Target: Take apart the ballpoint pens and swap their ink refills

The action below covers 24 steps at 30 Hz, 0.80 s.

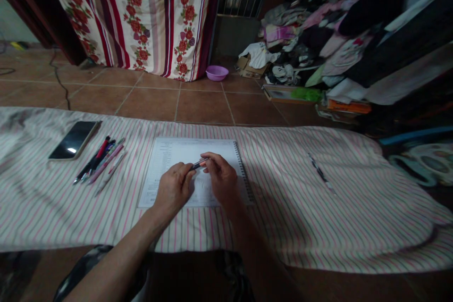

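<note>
Pen (198, 164) observed above the notebook (184, 149): left hand (174, 184) gripping one end, right hand (222, 175) gripping the other. Several loose pens (106, 163) lie left of the notebook, beside a phone (74, 139).

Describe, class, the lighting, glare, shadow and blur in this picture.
Head view: dim overall, the clothes pile especially dark; head view: small white glare on the phone; head view: soft shadow on the striped cloth, right of the notebook; head view: notebook print too blurred to read, picture's right edge looks stretched.
</note>
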Motion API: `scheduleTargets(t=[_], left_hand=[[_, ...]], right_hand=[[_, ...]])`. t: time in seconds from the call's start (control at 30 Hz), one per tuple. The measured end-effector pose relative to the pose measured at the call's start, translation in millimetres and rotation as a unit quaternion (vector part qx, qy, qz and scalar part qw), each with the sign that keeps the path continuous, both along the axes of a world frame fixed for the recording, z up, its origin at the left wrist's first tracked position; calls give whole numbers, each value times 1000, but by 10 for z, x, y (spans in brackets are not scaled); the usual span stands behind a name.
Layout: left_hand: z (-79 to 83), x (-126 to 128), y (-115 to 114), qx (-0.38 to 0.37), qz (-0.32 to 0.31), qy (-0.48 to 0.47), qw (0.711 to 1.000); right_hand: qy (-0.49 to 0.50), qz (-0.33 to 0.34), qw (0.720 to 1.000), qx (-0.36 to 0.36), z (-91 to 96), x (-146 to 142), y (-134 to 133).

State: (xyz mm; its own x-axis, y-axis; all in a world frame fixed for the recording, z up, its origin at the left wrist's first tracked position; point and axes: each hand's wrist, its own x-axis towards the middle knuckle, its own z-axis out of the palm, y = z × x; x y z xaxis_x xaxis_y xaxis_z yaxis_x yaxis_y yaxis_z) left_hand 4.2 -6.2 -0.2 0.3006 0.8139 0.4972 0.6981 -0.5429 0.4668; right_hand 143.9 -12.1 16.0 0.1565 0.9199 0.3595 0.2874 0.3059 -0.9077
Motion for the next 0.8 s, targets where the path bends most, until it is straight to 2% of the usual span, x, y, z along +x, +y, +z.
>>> scheduleTargets(t=[0.2, 0.33, 0.43, 0.5, 0.63, 0.7, 0.8], left_hand=[[8, -20, 11, -38, -17, -22, 999], [-20, -61, 38, -53, -33, -38, 997], [-15, -75, 38, -28, -10, 0, 1000], [3, -74, 26, -17, 11, 32, 999], [31, -60, -3, 4, 20, 68, 998], [30, -51, -11, 14, 17, 71, 997], [20, -39, -12, 1, 12, 58, 998]], right_hand=[[15, 2, 1000, -17, -4, 18, 17], [29, 42, 999, -17, -9, 29, 35], [85, 60, 994, -40, -30, 21, 49], [110, 32, 990, -84, -39, 22, 50], [24, -28, 985, -170, -16, 45, 33], [-17, -38, 985, -170, 2, 52, 24], [-21, -30, 989, -144, 3, 50, 24]])
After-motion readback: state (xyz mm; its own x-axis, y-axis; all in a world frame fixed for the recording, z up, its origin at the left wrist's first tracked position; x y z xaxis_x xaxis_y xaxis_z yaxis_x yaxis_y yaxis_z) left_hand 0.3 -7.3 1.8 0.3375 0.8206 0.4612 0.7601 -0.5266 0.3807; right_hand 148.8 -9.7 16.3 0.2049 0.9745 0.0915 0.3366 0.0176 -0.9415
